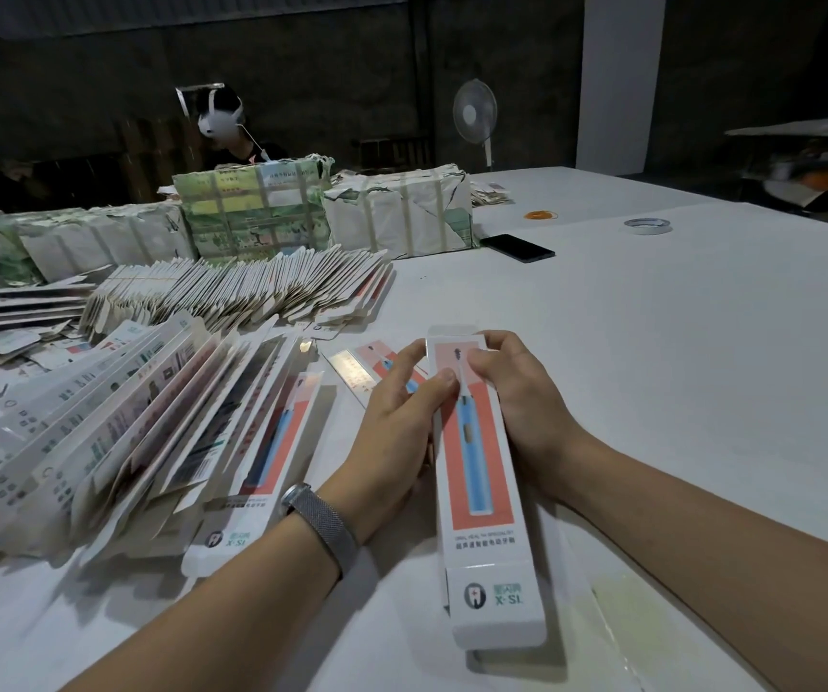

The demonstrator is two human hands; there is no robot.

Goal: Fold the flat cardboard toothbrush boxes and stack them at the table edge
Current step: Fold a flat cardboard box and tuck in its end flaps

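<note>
Both my hands, left [402, 417] and right [511, 392], pinched the upper end of the toothbrush box [481, 486] at frame centre; it seemed light, thin and crushable, best held by its edges.

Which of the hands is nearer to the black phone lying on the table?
The right hand. It grips the box on the side toward the phone; the left hand holds the box's opposite side, farther away.

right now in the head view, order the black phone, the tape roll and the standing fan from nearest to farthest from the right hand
1. The black phone, lying flat on the table beyond the right hand, is nearest.
2. The tape roll, farther back and off to the right on the table.
3. The standing fan, past the table's far edge, is farthest.
</note>
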